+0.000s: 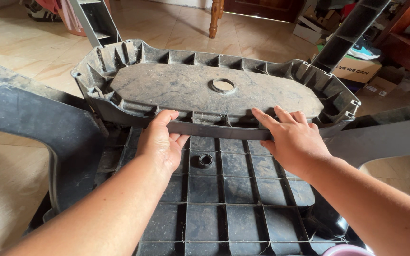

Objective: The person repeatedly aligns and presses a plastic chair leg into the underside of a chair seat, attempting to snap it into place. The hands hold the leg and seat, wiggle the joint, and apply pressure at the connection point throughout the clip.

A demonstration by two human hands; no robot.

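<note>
1. Nearest the camera, two bare forearms reach forward over a dark ribbed panel (224,208), the gridded underside of a plastic table lying upside down on the floor.
2. A small round socket (205,160) sits in the grid between the two hands.
3. At the bottom right edge, a sliver of a pink round thing (347,250) shows; what it is cannot be told.
4. The left hand (160,142) grips the near rim of a grey oval shelf (214,90), thumb on top, fingers curled under the edge and clamped on it.
5. The right hand (293,137) rests on the same rim, further right, fingers slightly spread and lying flat over the edge; whether the thumb hooks beneath cannot be told.
6. The shelf is held just above the panel, underside up, dusty, with ribs round its border and a round hole (222,85) near the middle.
7. Two broad dark legs splay outward at either side, the left leg (34,118) and the right leg (385,137).
8. Two more legs (96,21) rise beyond the shelf's far corners.
9. Farther off lies a beige tiled floor (167,23).
10. At the far right stand cardboard boxes (357,68), a shoe (364,50) and a wooden post (214,19).
</note>
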